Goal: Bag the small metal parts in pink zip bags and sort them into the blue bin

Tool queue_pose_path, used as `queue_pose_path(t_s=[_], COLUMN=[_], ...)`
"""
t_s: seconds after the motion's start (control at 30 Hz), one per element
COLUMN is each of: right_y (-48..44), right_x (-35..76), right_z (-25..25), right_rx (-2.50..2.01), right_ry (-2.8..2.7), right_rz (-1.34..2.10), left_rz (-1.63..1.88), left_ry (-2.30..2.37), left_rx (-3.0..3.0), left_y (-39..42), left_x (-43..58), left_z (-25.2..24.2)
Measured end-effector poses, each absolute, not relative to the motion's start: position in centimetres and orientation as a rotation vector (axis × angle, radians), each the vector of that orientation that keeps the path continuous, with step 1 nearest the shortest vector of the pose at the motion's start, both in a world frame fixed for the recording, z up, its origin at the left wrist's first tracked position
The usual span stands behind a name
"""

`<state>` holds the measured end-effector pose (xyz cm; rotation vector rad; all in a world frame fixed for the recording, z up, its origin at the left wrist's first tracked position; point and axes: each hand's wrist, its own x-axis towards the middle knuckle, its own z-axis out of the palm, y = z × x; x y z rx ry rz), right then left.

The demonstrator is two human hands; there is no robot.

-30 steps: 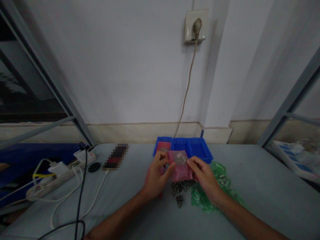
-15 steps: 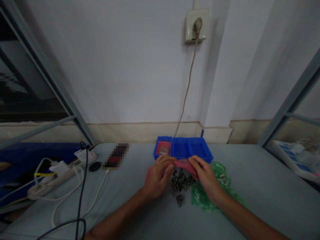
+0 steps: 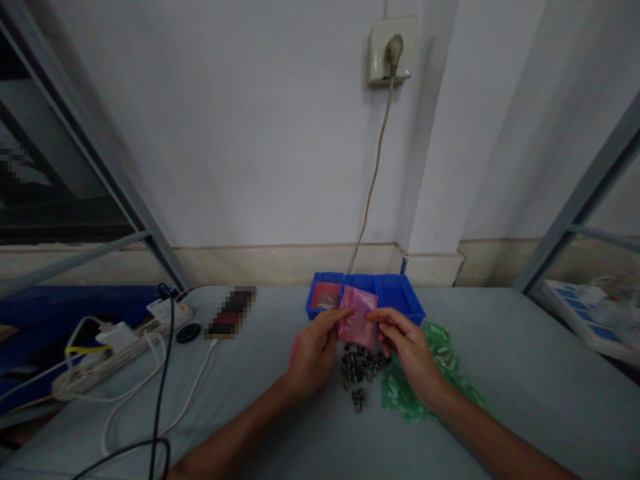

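Observation:
A pink plastic bag [image 3: 360,320] is held up in front of the blue divided tray [image 3: 419,316]. My left hand [image 3: 316,347] pinches its left edge between thumb and fingers. On the bag's right edge, the fingers of my right hand [image 3: 406,343] are closed. Below the bag lies a pile of small dark metal parts [image 3: 361,365], with a few more parts [image 3: 359,400] just nearer to me. Another piece of pink plastic [image 3: 296,348] is partly hidden behind my left hand. Under my right forearm lies green plastic wrap [image 3: 403,397].
The tray's left compartment holds a pink bag [image 3: 326,295]. At the left are a phone [image 3: 231,312], its white cable, a black round disc [image 3: 189,333] and a power strip [image 3: 75,381] with plugs. A white box [image 3: 590,320] stands at the right edge.
The pink bag was folded between my hands; now it is raised and spread flat, facing me. My hands have stayed nearly in place, with the right fingers shifted slightly.

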<state>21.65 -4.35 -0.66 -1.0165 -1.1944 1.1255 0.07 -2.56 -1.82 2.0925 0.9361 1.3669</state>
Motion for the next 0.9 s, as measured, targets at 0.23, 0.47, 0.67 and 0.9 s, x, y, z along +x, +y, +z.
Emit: queue_pose_path(t_s=[0.23, 0.47, 0.67, 0.9], right_y=[-4.6, -4.6, -4.5, -4.5], right_x=[21.5, 21.4, 21.1, 21.4], right_z=[-0.5, -0.4, -0.7, -1.0], right_rx=[-0.997, -1.067, -1.006, -0.965], right_ry=[-1.269, -1.299, -1.257, -1.283], right_rz=[1.047, 1.027, 1.153, 1.123], left_rz=[1.376, 1.416, 1.415, 1.384], left_ry=[1.105, 1.253, 1.210, 1.186], left_rx=[2.095, 1.983, 1.879, 1.788], left_y=[-3.2, -3.1, -2.8, -2.7], left_x=[0.3, 0.4, 0.5, 0.6], left_z=[-0.6, 0.3, -0.1, -0.4])
